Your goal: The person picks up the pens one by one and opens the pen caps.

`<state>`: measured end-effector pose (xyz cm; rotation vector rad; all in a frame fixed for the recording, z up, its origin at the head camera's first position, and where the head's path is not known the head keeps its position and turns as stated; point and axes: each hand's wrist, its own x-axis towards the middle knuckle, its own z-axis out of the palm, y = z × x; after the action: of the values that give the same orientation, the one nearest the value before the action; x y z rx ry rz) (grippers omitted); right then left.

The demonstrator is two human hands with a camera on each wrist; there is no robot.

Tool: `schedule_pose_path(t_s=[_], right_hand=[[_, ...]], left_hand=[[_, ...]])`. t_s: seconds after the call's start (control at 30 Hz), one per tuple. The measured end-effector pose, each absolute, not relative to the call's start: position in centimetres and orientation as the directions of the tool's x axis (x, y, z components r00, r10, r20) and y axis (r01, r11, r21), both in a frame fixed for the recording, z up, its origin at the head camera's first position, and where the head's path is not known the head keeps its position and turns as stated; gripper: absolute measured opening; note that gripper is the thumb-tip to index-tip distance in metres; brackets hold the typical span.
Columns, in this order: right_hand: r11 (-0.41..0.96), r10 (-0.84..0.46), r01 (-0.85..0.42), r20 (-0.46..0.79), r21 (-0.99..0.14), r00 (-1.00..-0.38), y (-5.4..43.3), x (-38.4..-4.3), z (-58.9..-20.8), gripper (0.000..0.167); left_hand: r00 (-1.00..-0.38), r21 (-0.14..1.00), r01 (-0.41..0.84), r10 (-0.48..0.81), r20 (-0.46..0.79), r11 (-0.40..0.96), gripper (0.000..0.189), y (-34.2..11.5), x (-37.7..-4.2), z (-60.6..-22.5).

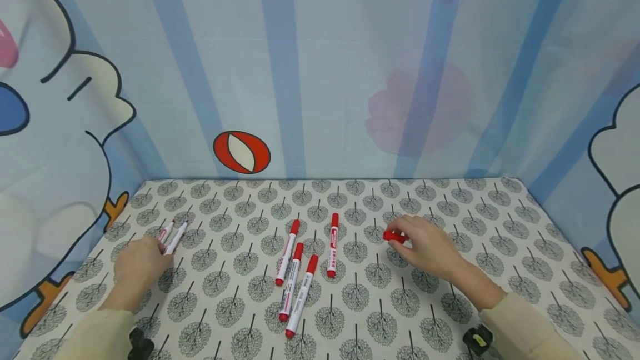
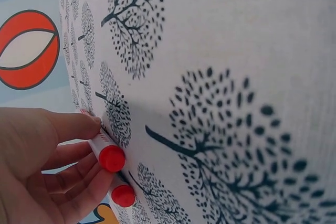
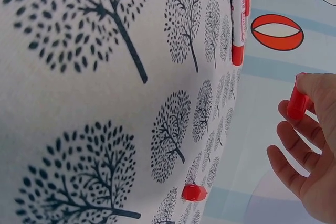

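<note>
The left hand (image 1: 141, 264) pinches a white marker (image 2: 112, 158), partly hiding another marker (image 2: 123, 195); the right hand (image 1: 429, 243) pinches a red cap (image 3: 297, 102), a second cap (image 3: 194, 192) nearby unclear from above. Beyond both hands lies the tabletop's back edge (image 1: 320, 181).

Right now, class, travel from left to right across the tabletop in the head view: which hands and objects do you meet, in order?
Left hand, pair of markers, group of three red-capped markers, single red-capped marker, red cap, right hand.
</note>
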<state>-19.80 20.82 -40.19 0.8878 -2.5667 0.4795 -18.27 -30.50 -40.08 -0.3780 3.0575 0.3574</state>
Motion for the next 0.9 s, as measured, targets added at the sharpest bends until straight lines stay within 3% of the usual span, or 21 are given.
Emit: schedule_pose_path(t_s=[0.63,0.9], right_hand=[[0.761,-0.481,-0.608,0.432,-0.227,-0.763,21.27,-19.72,-40.25,0.023],[0.760,-0.495,-0.618,0.438,-0.200,-0.750,21.14,-19.64,-40.34,0.022]], left_hand=[[-0.956,0.207,-0.293,-0.283,-0.077,0.933,0.021,-30.74,-18.86,-40.50],[-0.964,0.222,-0.267,-0.257,-0.073,0.938,0.022,-30.95,-18.70,-40.37]])
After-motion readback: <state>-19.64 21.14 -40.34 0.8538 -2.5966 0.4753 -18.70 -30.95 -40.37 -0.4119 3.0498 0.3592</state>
